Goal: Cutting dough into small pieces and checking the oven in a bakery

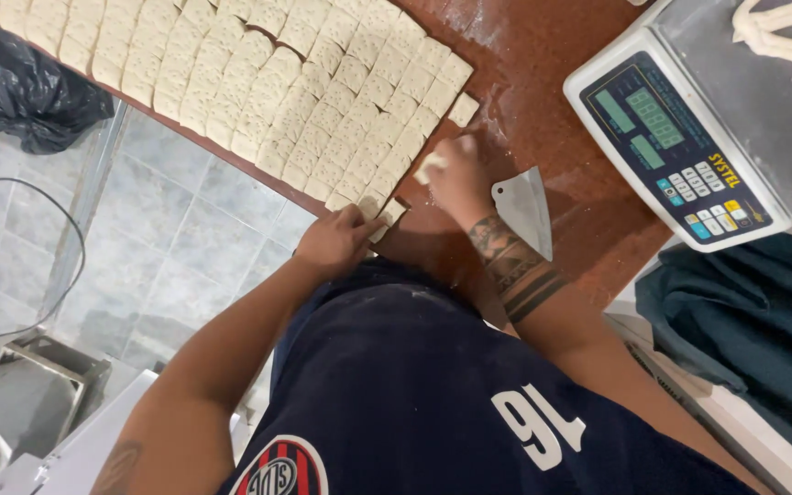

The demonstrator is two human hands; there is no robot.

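Observation:
A sheet of pale dough cut into many small dimpled squares point(258, 73) lies on a reddish-brown floured table point(543, 55). My left hand point(336, 243) rests on the squares at the sheet's near corner, fingertips on a square by the table edge. My right hand point(458, 179) holds a small dough square point(429, 167) just beside that same corner. A metal dough scraper point(526, 209) lies flat on the table right of my right wrist.
A white digital scale point(680, 128) with a strip of dough point(781, 32) on its pan stands at the right. A dark teal cloth point(753, 312) lies below it. A black bag point(20, 82) and a grey tiled floor point(167, 238) are at left.

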